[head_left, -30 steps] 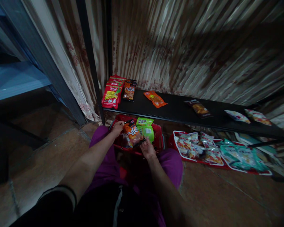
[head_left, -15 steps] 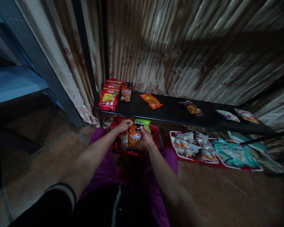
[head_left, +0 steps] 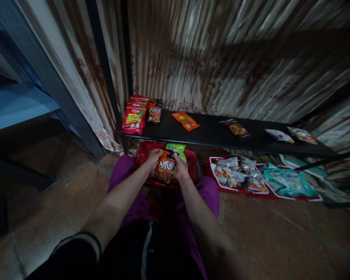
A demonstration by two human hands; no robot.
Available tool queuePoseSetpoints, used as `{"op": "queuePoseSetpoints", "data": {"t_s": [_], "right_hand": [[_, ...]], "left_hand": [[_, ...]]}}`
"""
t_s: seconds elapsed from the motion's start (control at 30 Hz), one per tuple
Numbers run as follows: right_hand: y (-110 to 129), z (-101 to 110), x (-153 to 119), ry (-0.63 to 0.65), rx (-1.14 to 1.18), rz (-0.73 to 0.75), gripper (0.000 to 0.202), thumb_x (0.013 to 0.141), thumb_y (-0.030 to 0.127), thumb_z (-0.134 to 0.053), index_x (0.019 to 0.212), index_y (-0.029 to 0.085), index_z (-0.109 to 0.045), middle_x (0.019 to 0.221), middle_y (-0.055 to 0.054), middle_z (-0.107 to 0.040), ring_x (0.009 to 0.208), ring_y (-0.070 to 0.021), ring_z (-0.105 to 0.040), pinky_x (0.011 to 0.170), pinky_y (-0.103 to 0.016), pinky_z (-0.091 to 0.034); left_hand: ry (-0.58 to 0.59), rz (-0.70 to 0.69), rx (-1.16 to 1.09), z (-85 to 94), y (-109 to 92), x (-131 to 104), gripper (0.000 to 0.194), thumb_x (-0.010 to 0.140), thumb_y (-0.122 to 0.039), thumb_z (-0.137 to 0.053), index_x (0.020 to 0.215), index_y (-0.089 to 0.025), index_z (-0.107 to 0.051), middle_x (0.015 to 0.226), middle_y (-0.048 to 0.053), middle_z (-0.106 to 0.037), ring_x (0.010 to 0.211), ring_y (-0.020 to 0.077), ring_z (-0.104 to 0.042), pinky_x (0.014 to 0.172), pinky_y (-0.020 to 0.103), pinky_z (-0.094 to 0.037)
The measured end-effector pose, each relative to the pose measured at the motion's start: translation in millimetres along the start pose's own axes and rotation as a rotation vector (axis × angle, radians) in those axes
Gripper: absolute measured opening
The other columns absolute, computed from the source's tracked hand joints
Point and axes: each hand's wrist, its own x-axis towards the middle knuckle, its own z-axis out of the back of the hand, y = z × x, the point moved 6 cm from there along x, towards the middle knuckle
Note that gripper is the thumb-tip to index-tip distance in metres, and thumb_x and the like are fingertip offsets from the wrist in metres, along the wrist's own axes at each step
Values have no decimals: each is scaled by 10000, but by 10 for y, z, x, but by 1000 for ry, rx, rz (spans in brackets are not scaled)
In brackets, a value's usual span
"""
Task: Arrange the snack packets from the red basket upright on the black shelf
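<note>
Both my hands hold an orange and black snack packet (head_left: pixel 165 165) over a red basket (head_left: pixel 142 149) between my knees. My left hand (head_left: pixel 154 156) is closed on its left edge, and my right hand (head_left: pixel 180 167) pinches the upper right side. Green packets (head_left: pixel 175 147) stick up in the basket behind it. On the black shelf (head_left: pixel 210 130) beyond lie red packets (head_left: pixel 133 118), with a similar orange and black packet (head_left: pixel 154 112) beside them. An orange packet (head_left: pixel 186 120) and a brown packet (head_left: pixel 235 129) lie farther right.
Two white-rimmed red baskets stand on the floor at the right, one with white and red packets (head_left: pixel 255 181), the other with teal packets (head_left: pixel 291 182). More packets (head_left: pixel 302 135) lie at the shelf's right end. A blue shelf (head_left: pixel 20 105) stands at the left, a pleated curtain (head_left: pixel 175 58) behind.
The held packet has tilted and shifted slightly left, with my left hand lower along its left edge. The packets on the shelf keep their places.
</note>
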Motion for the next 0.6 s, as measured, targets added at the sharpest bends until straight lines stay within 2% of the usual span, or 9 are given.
{"op": "queuePoseSetpoints", "data": {"t_s": [0.1,0.27,0.43,0.6], "right_hand": [[8,-4,-68,25,-24,-34,269,621,336,-795,768,210,-608,699,34,-692,584,-115,-625,470,-201,-479],[32,44,-127,-47,-35,-24,272,602,282,-799,786,210,-613,663,66,-681,534,-79,-590,446,-165,-430],[50,25,-146,-60,-28,-28,186,647,269,-757,768,185,-642,617,39,-678,509,-93,-590,440,-185,-434],[71,-13,-161,-71,-29,-20,156,661,250,-751,725,176,-630,576,39,-662,447,-79,-552,374,-172,-378]], "left_hand": [[-53,-20,-8,53,8,30,136,701,-284,-692,704,-165,-626,637,-9,-626,607,106,-566,624,216,-449],[-86,-50,-14,81,9,17,99,714,-254,-668,714,-163,-629,665,-7,-637,621,102,-573,635,215,-444],[-85,-63,-19,108,-11,-76,140,704,-283,-691,707,-161,-622,658,-5,-633,631,107,-577,627,210,-441],[-57,-52,-51,129,-28,-136,175,715,-320,-689,731,-162,-614,656,-8,-627,602,100,-568,612,211,-451]]}}
